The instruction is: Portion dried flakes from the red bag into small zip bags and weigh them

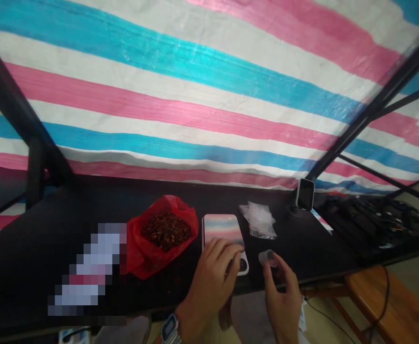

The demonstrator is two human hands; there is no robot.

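My left hand (215,272) rests over the near end of a small flat white-edged device (224,229), which looks like a pocket scale. Its glossy top mirrors the striped sheet, and a dark patch shows at its near right corner. The fingers are bent and slightly apart, with nothing visible in them, though the fingertips are partly hidden. A small clear plastic cup (267,258) is pinched between the thumb and fingers of my right hand (284,291), just right of the device. An open red plastic bag (137,258) of dark brown seed-like pieces (166,231) stands to the left.
Small clear plastic bags (260,220) lie stacked behind the cup on the black table (98,200). A white-framed device (305,194) stands at the back right, near tangled black cables (374,220). A blurred-out item (91,267) lies left. Striped sheeting (181,95) hangs behind.
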